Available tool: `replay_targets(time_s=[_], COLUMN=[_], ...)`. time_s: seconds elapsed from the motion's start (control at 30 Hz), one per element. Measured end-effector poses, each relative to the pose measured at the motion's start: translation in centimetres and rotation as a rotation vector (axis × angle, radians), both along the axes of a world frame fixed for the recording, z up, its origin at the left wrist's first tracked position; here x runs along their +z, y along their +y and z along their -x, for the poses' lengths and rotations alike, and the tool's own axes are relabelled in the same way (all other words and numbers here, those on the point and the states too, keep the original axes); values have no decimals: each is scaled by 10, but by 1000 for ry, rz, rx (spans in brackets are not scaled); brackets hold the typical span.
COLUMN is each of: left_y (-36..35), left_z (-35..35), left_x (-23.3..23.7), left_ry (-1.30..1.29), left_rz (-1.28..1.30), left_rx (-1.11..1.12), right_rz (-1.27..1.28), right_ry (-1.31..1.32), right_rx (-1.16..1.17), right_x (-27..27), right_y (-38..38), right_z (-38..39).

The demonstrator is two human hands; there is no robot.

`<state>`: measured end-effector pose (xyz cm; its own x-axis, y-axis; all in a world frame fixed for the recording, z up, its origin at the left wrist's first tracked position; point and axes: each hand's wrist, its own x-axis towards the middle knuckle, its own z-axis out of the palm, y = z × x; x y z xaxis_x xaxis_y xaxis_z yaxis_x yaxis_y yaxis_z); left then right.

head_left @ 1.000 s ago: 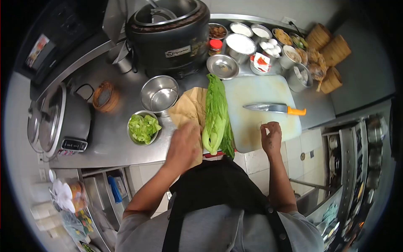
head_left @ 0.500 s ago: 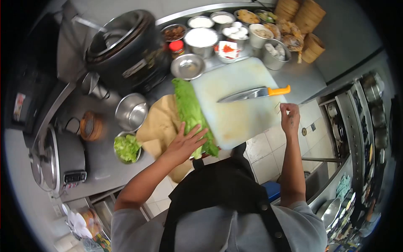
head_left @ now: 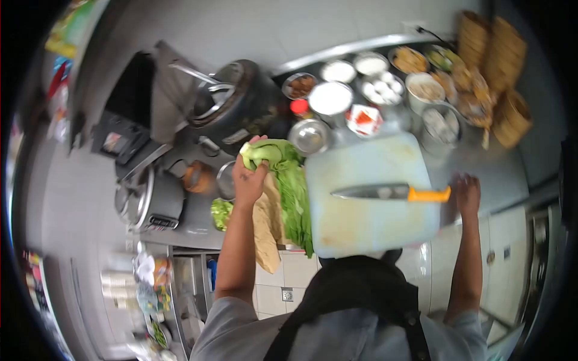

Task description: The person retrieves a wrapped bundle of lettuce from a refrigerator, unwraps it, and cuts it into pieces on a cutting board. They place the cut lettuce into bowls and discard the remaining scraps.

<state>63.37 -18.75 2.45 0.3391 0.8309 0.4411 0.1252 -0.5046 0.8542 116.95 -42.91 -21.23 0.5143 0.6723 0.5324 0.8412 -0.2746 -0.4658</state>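
Observation:
A long head of leafy lettuce [head_left: 294,201] hangs along the left edge of the white cutting board [head_left: 367,231]. My left hand [head_left: 250,174] is closed round its pale stem end, which is raised. Below that hand lies crumpled brown paper [head_left: 268,222]. On the board rests a knife [head_left: 379,192], its blade pointing left and its orange handle at the right edge. Just right of the handle, over the counter, my right hand [head_left: 466,191] is blurred, its fingers curled; whether they hold anything is unclear.
Behind the board stand an empty metal bowl [head_left: 309,136], a red-lidded jar [head_left: 300,108], a bowl of white balls [head_left: 382,88] and several other filled bowls. Bamboo steamers [head_left: 512,117] are at the right. A large dark pot [head_left: 241,102] and a cooker [head_left: 162,198] stand left.
My left hand has gone from lying spread on the lettuce's near end to gripping its far, stem end. The view has shifted, and my right hand is now beside the knife handle.

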Motion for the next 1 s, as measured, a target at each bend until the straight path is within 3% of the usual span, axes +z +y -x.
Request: replay_targets(time_s=[0.07,0.17,0.2,0.27,0.3,0.4,0.5,0.57,0.63,0.67,0.7,0.73,0.77,0.83,0.9,0.93,0.97,1.0], left_y=[8,7,6,-5,-12,-26,-20,-20,-22,-32,-36,-39,-40,-43,-45,-45,-48,-50], left_z=[4,15,17,16,12,6,-2,-25,-54,-77,-91,-105,-119,-141,-158,-163,-164,-164], left_x=[27,62,74,94,100,90,43,10,-30,-49,-62,-72,-90,-130,-136,-138,-139,-139], left_ry=[-85,-236,-416,-672,-721,-785,-598,-370,-145,150,231,310,303,587,710,835,833,735], left_rz=[-52,-52,11,146,196,377,751,810,890,749,774,791,801,582,468,340,345,181], left_rx=[92,282,284,157,24,-72,-169,-203,-247,42,-154,-351,-376,-476,-484,-468,-482,-343], right_rz=[69,38,182,338,374,470,515,515,602,593,606,534,451,278,138,23,27,-129], right_ry=[78,56,69,70,27,-55,-25,30,199,302,293,522,746,1098,1245,1101,1100,1045], right_rx=[62,276,416,550,552,579,588,554,368,301,274,214,151,161,185,158,144,164], right_x=[57,92,102,103,90,82,97,104,108,109,104,94,81,74,92,93,95,97], right_y=[10,14,15,18,24,29,16,-3,-22,-36,-50,-62,-74,-92,-98,-94,-91,-87], right_z=[45,94,107,113,114,111,113,112,113,114,116,118,121,141,164,176,184,190])
